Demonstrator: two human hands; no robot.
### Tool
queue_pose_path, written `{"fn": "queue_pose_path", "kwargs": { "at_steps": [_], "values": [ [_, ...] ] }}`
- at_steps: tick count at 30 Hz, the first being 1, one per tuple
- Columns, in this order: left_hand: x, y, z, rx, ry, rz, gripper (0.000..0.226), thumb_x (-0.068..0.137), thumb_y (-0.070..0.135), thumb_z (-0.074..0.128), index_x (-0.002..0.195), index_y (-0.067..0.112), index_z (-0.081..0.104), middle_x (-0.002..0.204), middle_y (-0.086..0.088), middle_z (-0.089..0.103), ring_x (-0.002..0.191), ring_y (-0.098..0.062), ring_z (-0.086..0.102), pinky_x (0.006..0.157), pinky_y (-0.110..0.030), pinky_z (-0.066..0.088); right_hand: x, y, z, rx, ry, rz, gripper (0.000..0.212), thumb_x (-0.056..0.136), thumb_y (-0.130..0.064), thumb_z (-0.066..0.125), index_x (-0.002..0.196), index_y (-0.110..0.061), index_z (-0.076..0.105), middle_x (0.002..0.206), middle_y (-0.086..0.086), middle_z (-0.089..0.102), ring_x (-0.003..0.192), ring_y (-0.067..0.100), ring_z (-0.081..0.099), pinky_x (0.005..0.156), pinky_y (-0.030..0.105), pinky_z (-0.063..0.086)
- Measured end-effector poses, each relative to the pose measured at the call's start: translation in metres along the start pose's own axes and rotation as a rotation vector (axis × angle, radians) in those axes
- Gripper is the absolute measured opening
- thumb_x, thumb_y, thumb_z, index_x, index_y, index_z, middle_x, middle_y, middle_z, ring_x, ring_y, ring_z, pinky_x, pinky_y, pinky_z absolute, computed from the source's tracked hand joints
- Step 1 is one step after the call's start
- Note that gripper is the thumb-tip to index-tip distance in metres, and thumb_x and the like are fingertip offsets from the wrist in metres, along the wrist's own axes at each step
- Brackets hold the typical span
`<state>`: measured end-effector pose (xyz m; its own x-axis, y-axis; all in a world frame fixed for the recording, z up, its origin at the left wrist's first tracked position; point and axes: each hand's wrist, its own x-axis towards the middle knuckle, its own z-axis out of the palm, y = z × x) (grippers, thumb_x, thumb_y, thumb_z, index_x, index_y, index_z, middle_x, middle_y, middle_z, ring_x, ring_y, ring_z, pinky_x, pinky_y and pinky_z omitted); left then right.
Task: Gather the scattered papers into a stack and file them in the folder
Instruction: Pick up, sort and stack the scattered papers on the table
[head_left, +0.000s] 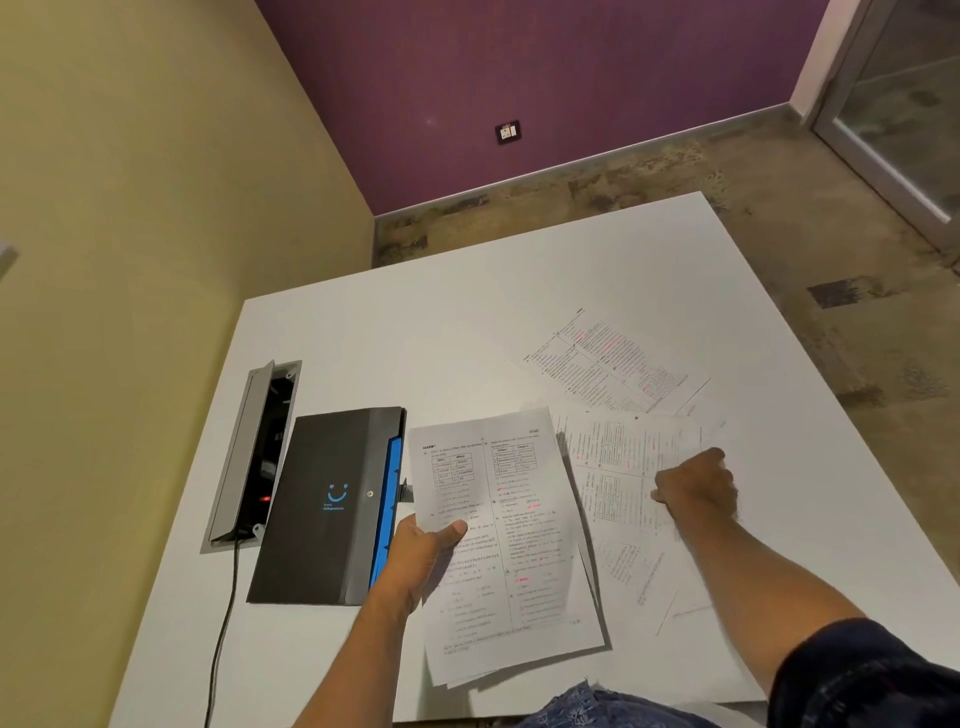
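Your left hand pinched the gathered stack at frame centre, thumb on top. Your right hand, fingers curled, gripped a loose sheet right of it. Another sheet lay above, the black folder closed at left. You needed to square edges before filing.

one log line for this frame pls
phase: gathering | left hand: holds paper stack | right hand: on loose sheet | folder: closed, left of stack

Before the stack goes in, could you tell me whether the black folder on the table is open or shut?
Shut: the black folder with the blue smiley lies flat on the white table, cover down, blue pockets showing only along its right edge.
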<state>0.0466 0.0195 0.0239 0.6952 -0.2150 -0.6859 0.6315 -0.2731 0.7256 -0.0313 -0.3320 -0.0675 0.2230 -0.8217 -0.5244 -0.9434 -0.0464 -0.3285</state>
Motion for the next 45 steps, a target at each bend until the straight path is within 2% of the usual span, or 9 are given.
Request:
{"fn": "queue_pose_path", "kwargs": {
  "at_steps": [5,8,15,21,26,31,37,40,45],
  "values": [
    [-0.001,0.004,0.003,-0.015,-0.028,0.006,0.035,0.094,0.001,0.068,0.125,0.017,0.061,0.118,-0.014,0.072,0.108,-0.036,0.07,0.083,-0.045,0.062,0.006,0.01,-0.013,-0.024,-0.106,-0.034,0.078,0.065,-0.024,0.092,0.129,-0.006,0.051,0.127,0.022,0.051,0.114,0.041,0.057,0.089,0.048,0.055],
    [0.0,0.004,0.003,-0.019,-0.028,0.012,0.034,0.094,0.003,0.068,0.124,0.019,0.061,0.119,-0.013,0.073,0.109,-0.037,0.07,0.087,-0.049,0.061,0.007,0.02,-0.014,0.013,-0.07,-0.232,0.052,0.081,-0.032,0.081,0.124,-0.009,0.062,0.118,0.016,0.062,0.098,0.035,0.063,0.073,0.038,0.053],
    [0.004,0.002,0.001,-0.06,-0.019,0.018,0.034,0.094,0.005,0.069,0.124,0.019,0.063,0.117,-0.013,0.075,0.108,-0.038,0.072,0.096,-0.06,0.055,0.004,0.031,-0.037,0.492,-0.034,-0.327,0.019,0.093,-0.032,0.071,0.097,-0.013,0.073,0.094,0.005,0.076,0.09,0.031,0.073,0.079,0.042,0.061],
    [0.002,0.007,0.004,-0.123,-0.013,0.028,0.035,0.093,0.005,0.071,0.125,0.018,0.063,0.115,-0.013,0.076,0.105,-0.038,0.073,0.084,-0.052,0.06,-0.025,0.021,-0.082,0.943,0.06,-0.248,0.037,0.096,-0.017,0.071,0.066,-0.024,0.05,0.07,-0.004,0.056,0.065,0.014,0.053,0.066,0.026,0.047],
    [0.001,0.013,0.017,-0.192,0.001,0.06,0.038,0.094,0.0,0.068,0.126,0.019,0.061,0.114,-0.011,0.076,0.103,-0.036,0.073,0.068,-0.041,0.062,-0.046,0.007,-0.09,1.09,-0.088,-0.285,0.014,0.096,-0.02,0.071,0.085,-0.017,0.063,0.074,0.001,0.06,0.059,0.01,0.054,0.049,0.019,0.05],
    [0.008,0.016,0.03,-0.277,0.056,0.069,0.039,0.091,-0.004,0.07,0.127,0.006,0.063,0.118,-0.016,0.075,0.109,-0.04,0.071,0.096,-0.059,0.055,-0.073,-0.012,-0.071,0.989,-0.377,-0.272,0.013,0.093,-0.009,0.073,0.102,-0.003,0.066,0.067,0.011,0.056,0.037,0.009,0.045,0.034,0.017,0.035],
    [0.015,0.027,0.035,-0.333,0.115,0.061,0.017,0.088,-0.007,0.06,0.098,0.003,0.069,0.091,-0.021,0.066,0.072,-0.032,0.062,0.064,-0.038,0.054,-0.106,-0.014,-0.05,0.764,-0.617,-0.413,0.024,0.085,-0.004,0.081,0.106,0.002,0.072,0.079,0.021,0.076,0.05,0.024,0.065,0.039,0.027,0.046],
    [0.022,0.028,0.032,-0.363,0.164,-0.007,0.015,0.081,0.007,0.062,0.095,0.007,0.067,0.091,-0.017,0.064,0.073,-0.031,0.058,0.065,-0.036,0.05,-0.109,-0.011,-0.05,0.633,-0.717,-0.528,0.027,0.08,-0.009,0.085,0.103,0.0,0.074,0.086,0.02,0.078,0.062,0.023,0.073,0.048,0.028,0.05],
    [0.019,0.032,0.025,-0.345,0.082,0.049,0.013,0.087,0.015,0.065,0.096,0.011,0.073,0.101,-0.02,0.067,0.084,-0.032,0.059,0.075,-0.042,0.049,-0.083,0.002,-0.071,0.032,-0.987,-0.749,0.032,0.073,-0.004,0.089,0.103,-0.011,0.081,0.101,0.008,0.08,0.083,0.013,0.074,0.07,0.025,0.055]
  ]
}}
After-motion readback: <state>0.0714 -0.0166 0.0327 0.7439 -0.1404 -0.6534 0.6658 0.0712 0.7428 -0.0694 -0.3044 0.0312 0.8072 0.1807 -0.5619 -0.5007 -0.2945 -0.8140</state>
